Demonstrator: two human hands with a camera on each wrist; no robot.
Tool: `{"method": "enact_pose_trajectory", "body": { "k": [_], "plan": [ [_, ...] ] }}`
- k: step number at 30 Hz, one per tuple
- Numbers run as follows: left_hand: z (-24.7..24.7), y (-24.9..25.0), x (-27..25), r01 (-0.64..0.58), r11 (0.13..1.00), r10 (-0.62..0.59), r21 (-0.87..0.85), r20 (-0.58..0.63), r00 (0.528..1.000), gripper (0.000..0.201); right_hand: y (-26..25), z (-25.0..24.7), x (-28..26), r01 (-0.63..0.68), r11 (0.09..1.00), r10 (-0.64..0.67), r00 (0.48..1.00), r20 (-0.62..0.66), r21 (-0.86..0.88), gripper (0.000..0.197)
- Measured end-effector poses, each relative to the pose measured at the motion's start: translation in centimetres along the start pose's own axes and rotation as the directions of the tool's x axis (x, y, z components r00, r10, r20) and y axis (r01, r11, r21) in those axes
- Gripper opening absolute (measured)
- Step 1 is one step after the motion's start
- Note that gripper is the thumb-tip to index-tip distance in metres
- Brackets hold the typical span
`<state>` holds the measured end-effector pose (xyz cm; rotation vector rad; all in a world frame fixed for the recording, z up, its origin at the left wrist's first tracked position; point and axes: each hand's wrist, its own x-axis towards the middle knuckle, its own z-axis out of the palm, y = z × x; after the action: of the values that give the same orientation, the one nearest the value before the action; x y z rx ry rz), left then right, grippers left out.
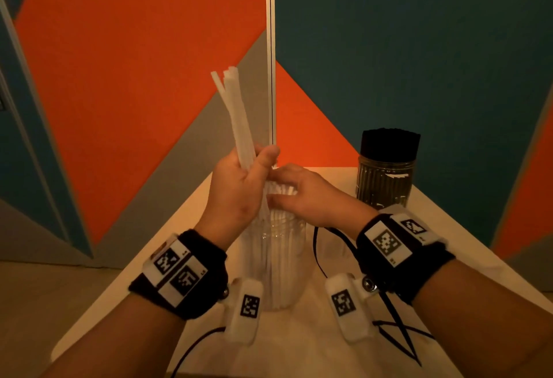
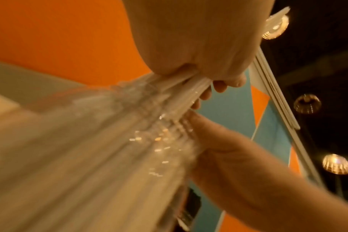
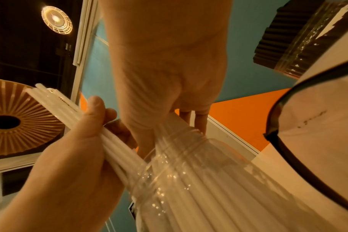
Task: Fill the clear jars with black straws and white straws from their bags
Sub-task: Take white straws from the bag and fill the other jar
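Left hand (image 1: pixel 239 186) fingers curled round white straws (image 1: pixel 236 114), lower ends inside clear jar (image 1: pixel 278 258) mouth. Right hand (image 1: pixel 302 195) relaxed, steadying straws at jar rim. We judge straws light, slick, springy: grip bundle mid-length.

Right hand (image 3: pixel 165 75): seen from the wrist, fingers laid over the mouth of the clear jar (image 3: pixel 199 180).
Left hand (image 3: pixel 73 157): curled round a bundle of white straws (image 3: pixel 56 102), beside the right hand.
Clear jar: packed with white straws.
Jar of black straws (image 3: pixel 300 36): set apart, beyond the right hand.
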<state>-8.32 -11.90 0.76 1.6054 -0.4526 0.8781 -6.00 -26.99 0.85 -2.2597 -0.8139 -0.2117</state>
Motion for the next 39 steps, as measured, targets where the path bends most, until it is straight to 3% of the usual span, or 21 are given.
{"method": "enact_pose_trajectory", "body": {
  "k": [4,8,12,17,22,26,32,36,39],
  "plan": [
    [-0.4,-1.6,-1.1,-0.027,0.988,0.033,0.153,-0.04,0.999,0.035,-0.1,0.1,-0.3,0.008,0.999,-0.009,1.0,0.013,0.036,0.046],
    [-0.1,-2.1,-2.0,-0.147,0.948,0.131,0.284,0.074,0.989,0.014,0.0,-0.4,-0.8,0.022,0.998,-0.026,0.997,0.071,0.056,0.046],
    [-0.6,-2.9,-2.3,-0.252,0.869,0.185,0.425,0.193,0.964,0.022,0.2,-0.3,-1.0,0.047,0.999,-0.048,0.998,0.05,0.021,0.063],
    [-1.1,-3.1,-2.6,-0.17,0.879,0.108,0.445,0.162,0.981,0.032,0.5,0.4,-0.9,0.03,0.998,-0.029,0.999,-0.013,0.053,0.069],
    [-1.0,-2.3,-2.0,-0.132,0.926,0.099,0.355,0.11,0.989,0.009,0.6,0.5,-0.9,0.029,0.998,-0.028,1.0,-0.014,0.058,0.066],
    [-0.3,-1.7,-2.1,-0.113,0.929,0.079,0.352,0.108,0.991,0.043,0.7,0.5,-0.8,0.037,0.998,-0.037,0.999,-0.013,0.049,0.068],
    [-0.1,-2.6,-3.4,-0.075,0.91,0.087,0.407,-0.012,0.996,0.042,1.0,0.7,-0.8,0.037,0.998,-0.036,0.999,-0.019,0.043,0.072],
    [-0.5,-2.7,-3.6,-0.105,0.877,0.084,0.469,0.066,0.994,0.034,1.1,0.6,-0.7,0.032,0.999,-0.031,0.999,-0.011,0.035,0.072],
    [-1.3,-2.4,-2.8,-0.107,0.877,0.04,0.467,0.152,0.988,0.048,1.0,0.6,-0.9,0.034,0.999,-0.034,0.999,-0.009,0.034,0.072]
  ]
}}
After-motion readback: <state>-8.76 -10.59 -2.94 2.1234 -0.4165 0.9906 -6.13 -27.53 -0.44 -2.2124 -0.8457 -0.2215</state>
